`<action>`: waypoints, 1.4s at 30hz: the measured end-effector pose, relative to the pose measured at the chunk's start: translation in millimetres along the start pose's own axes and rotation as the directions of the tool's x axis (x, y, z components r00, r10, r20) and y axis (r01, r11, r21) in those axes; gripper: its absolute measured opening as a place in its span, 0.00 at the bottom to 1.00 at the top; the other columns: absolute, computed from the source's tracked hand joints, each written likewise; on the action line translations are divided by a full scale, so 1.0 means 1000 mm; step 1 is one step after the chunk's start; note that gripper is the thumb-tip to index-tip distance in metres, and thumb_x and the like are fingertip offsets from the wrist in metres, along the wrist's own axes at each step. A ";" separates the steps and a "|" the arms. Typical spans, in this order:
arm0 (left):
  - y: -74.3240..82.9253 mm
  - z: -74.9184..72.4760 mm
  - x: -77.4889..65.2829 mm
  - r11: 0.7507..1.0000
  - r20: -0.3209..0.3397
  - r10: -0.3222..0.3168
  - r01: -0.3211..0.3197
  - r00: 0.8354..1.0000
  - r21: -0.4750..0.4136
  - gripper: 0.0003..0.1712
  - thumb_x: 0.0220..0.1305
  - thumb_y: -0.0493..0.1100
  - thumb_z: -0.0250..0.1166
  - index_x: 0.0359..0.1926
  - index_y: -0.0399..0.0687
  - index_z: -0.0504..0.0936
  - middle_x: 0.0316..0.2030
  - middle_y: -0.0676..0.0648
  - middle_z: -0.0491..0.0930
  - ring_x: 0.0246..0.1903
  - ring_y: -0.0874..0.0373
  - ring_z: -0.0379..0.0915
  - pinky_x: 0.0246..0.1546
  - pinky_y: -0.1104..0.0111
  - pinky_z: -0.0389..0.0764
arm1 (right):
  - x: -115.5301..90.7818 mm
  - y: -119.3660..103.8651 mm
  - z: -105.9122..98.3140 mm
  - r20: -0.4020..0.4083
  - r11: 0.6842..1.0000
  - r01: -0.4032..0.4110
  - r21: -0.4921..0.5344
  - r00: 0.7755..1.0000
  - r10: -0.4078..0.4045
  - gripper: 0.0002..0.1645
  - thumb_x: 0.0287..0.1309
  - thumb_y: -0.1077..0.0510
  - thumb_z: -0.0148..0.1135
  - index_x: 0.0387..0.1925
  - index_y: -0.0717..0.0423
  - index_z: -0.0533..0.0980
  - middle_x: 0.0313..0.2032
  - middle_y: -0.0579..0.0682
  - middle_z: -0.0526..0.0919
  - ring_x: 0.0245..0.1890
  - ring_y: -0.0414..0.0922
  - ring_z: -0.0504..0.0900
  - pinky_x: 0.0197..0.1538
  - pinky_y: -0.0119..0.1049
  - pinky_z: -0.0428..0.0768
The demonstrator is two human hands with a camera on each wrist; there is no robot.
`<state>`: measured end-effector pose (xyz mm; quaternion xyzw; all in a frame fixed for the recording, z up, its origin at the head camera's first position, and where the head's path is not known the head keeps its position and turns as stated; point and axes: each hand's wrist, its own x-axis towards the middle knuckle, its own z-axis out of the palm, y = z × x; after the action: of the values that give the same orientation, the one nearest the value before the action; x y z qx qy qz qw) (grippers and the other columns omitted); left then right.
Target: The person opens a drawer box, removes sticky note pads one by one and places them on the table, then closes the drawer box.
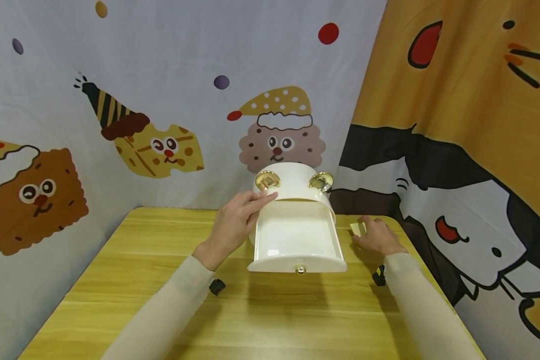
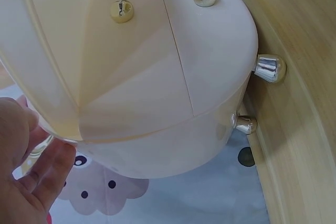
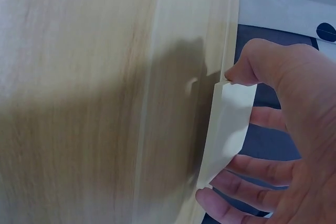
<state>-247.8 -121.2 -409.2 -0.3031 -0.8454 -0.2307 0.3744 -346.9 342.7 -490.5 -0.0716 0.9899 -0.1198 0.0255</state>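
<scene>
Cartoon cloth (image 1: pixel 175 55) behind, yellow wood table (image 1: pixel 85 310) below, and straight to the fingers! Right hand (image 1: pixel 379 236): thumb at one end, fingers at the other, pinching one pale block (image 3: pixel 228 124) by the table's right edge; whether it touches the wood, I cannot tell. Left hand (image 1: pixel 234 222): index stretched straight along the top of the one white cabinet (image 1: pixel 292 182), tip just below an ear, other fingers loosely bent at its side.

Next to that hand, one drawer (image 1: pixel 297 232) out, one gold knob (image 1: pixel 300 270) on its front. Up top, two gold ears (image 1: pixel 321 181)! Lower, from the left wrist: two more knobs (image 2: pixel 122 10), one per closed front, and two shiny feet (image 2: pixel 270 68) plainly seen, a third likely peeking in.

Outward now: two pale sleeves (image 1: pixel 171 300), two black clips (image 1: pixel 217 286), one near each wrist. Across the far cloth, three snack characters (image 1: pixel 276 147), all in hats, and four dots (image 1: pixel 328 33): two purple, one red, one mustard.
</scene>
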 end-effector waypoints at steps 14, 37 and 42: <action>-0.001 0.003 -0.002 1.000 -0.023 0.004 -0.004 1.000 -0.002 0.29 0.83 0.33 0.71 0.77 0.62 0.88 0.58 0.44 0.91 0.53 0.46 0.91 0.31 0.62 0.83 | 0.004 -0.003 0.005 0.037 0.999 -0.041 -0.012 0.998 0.041 0.44 0.75 0.41 0.75 0.79 0.63 0.76 0.67 0.75 0.86 0.63 0.73 0.87 0.60 0.74 0.89; 0.003 -0.002 0.002 1.000 0.014 -0.017 0.017 1.000 0.000 0.29 0.86 0.32 0.67 0.78 0.61 0.88 0.58 0.45 0.91 0.51 0.47 0.91 0.33 0.62 0.84 | 0.007 -0.006 0.011 0.029 0.998 -0.035 -0.052 0.999 0.037 0.45 0.72 0.39 0.77 0.78 0.62 0.78 0.66 0.76 0.86 0.62 0.75 0.87 0.58 0.76 0.89; 0.004 -0.002 0.003 1.000 0.009 -0.013 0.012 1.000 0.003 0.28 0.86 0.32 0.67 0.77 0.61 0.88 0.58 0.45 0.91 0.51 0.48 0.91 0.32 0.64 0.83 | 0.007 -0.004 0.010 0.038 0.997 -0.052 -0.060 0.998 0.054 0.45 0.74 0.39 0.75 0.78 0.63 0.77 0.64 0.76 0.87 0.58 0.72 0.89 0.56 0.72 0.91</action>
<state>-245.2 -118.7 -404.7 -0.2983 -0.8493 -0.2304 0.3697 -352.1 335.1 -499.8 -0.0484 0.9938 -0.0885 0.0461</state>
